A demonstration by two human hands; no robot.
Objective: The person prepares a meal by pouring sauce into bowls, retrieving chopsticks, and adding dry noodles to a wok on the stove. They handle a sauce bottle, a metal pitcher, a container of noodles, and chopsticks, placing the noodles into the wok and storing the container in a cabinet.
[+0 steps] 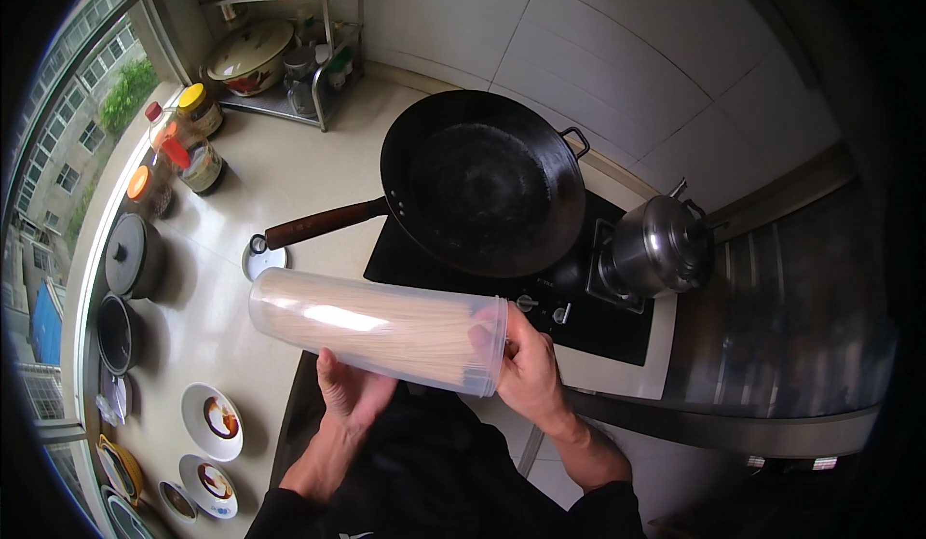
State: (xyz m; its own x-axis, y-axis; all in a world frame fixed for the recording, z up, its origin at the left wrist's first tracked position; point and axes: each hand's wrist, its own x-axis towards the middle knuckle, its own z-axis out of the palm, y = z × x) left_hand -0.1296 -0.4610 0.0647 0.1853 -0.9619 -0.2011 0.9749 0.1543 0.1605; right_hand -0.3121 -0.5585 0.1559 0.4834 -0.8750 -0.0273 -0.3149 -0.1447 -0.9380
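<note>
A translucent plastic noodle container lies nearly level before me, with pale dried noodles inside. Under its near side, my left hand supports it, thumb up against the wall. My right hand grips the rimmed right end; its fingertips show through the plastic, and I cannot tell whether they are inside or behind it. Beyond the container a black wok rests on the gas hob with what looks like water in it. Its wooden handle points left over a small white round dish or lid.
A steel kettle stands right of the wok. Along the window are jars and bottles, a lidded dark pot and an uncovered pot. Bowls with dark sauce sit lower left. A metal rack holds an enamel basin.
</note>
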